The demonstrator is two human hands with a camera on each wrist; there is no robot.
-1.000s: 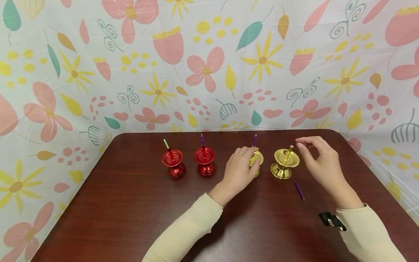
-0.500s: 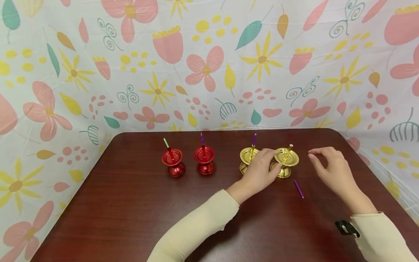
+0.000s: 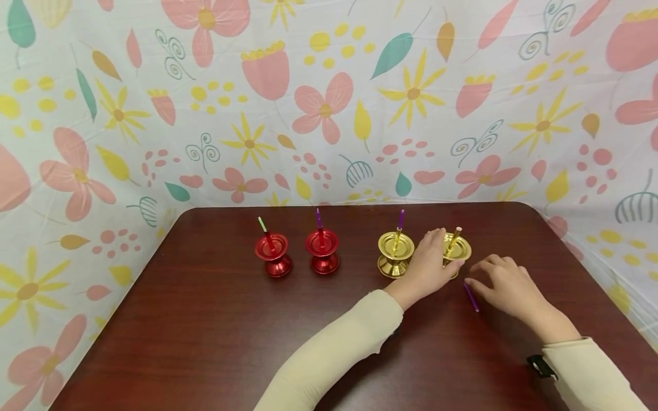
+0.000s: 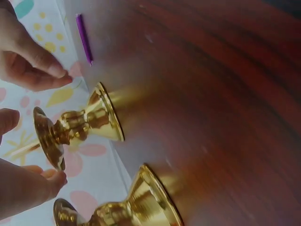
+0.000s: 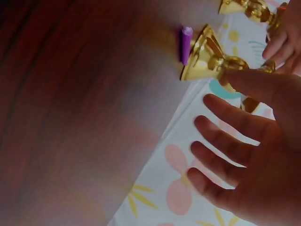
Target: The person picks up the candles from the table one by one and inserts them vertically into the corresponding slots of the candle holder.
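My left hand [image 3: 426, 262] is at the left side of the right-hand gold candle holder [image 3: 462, 249], partly covering it. In the left wrist view its thumb is by the dish rim of that gold holder [image 4: 77, 123], with another fingertip across from it; no firm grip shows. An upright tube stands in the holder's dish with no candle visible in it. Beside the holder, a purple candle [image 3: 471, 298] lies on the table. My right hand [image 3: 509, 288] hovers over its far end, fingers spread and apart from the candle [image 5: 185, 47] in the right wrist view.
Left of my hand stands another gold holder [image 3: 394, 264] with an upright purple candle [image 3: 402, 219]. Farther left are two red holders, one [image 3: 324, 254] with a purple candle, the other [image 3: 273, 257] with a green one. A flowered cloth [image 3: 329, 165] hangs behind the brown table [image 3: 205, 342].
My left hand has moved right, from the left gold holder to the right one. My right hand first drew back to the right, then came down and left toward the loose purple candle.
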